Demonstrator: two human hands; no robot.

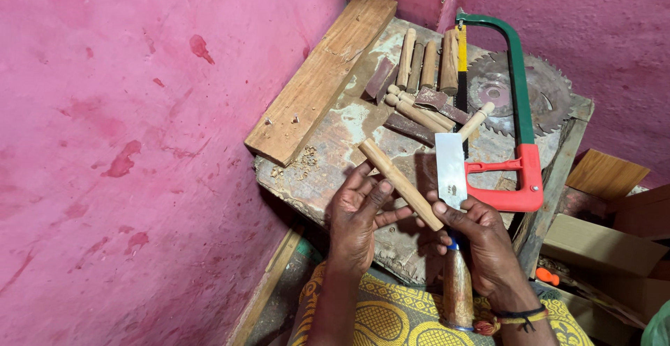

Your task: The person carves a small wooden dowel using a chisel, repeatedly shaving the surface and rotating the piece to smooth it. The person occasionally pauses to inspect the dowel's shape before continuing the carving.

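My left hand (359,213) grips a light wooden dowel (399,182) that slants from upper left down to lower right, over the near edge of a worn workbench (335,157). My right hand (481,238) holds a knife with a broad, bright steel blade (451,168) pointing away from me; its thumb presses on the blade's base, right beside the dowel's lower end. A brown rounded handle (457,290) hangs below that hand.
Several more wooden dowels (422,63) and sandpaper scraps lie at the bench's back. A green-framed hacksaw with a red handle (520,171) rests on a circular saw blade (551,94). A thick plank (321,77) lies along the pink wall. Cardboard boxes (604,248) stand at right.
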